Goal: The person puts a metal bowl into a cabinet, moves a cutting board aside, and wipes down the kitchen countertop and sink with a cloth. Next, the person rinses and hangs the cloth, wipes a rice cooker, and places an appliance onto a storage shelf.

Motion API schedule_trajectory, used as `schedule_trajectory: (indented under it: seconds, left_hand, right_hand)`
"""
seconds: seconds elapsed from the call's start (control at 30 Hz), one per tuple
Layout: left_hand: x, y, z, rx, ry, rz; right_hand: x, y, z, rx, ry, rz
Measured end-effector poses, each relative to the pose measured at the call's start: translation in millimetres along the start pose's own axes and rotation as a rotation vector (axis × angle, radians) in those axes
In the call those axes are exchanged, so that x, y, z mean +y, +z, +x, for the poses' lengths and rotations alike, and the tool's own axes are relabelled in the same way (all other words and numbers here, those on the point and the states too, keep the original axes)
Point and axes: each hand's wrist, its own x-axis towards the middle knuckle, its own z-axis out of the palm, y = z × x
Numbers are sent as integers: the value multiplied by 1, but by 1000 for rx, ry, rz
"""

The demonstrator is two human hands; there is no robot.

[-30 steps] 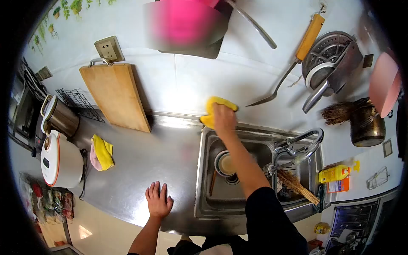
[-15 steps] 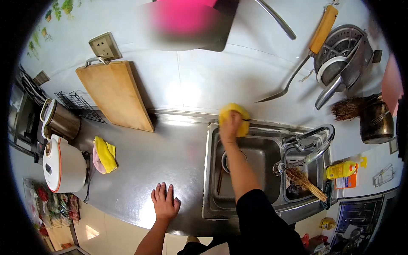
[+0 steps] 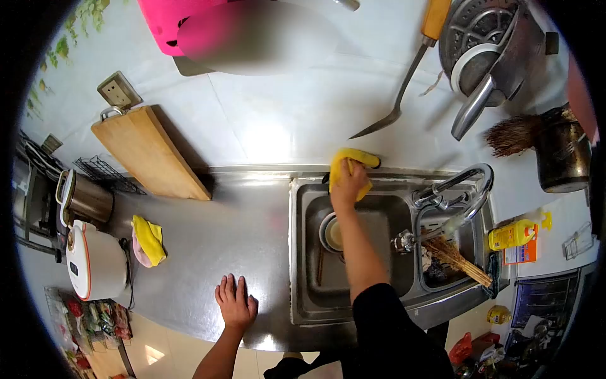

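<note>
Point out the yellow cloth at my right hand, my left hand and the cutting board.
Yellow cloth [image 3: 354, 155]: head view, on its exposed upper part.
Left hand [image 3: 236, 307]: head view, on the back of the hand.
Cutting board [image 3: 150, 153]: head view, middle of its broad face.

Wooden cutting board [image 3: 151, 153] just below a socket [image 3: 118, 91], white rice cooker [image 3: 101, 262] beside a metal pot [image 3: 93, 197]

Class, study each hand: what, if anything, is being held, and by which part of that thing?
The right hand holds a yellow cloth around its middle, fingers on top. The left hand lies on the metal counter, holding nothing.
</note>
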Motion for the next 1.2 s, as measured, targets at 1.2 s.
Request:
schedule_trajectory:
  seconds: [1.2]
  left_hand:
    - [-2,-1,0,62,21,-45]
  right_hand:
    - [-71,10,-49,-558,-328,322]
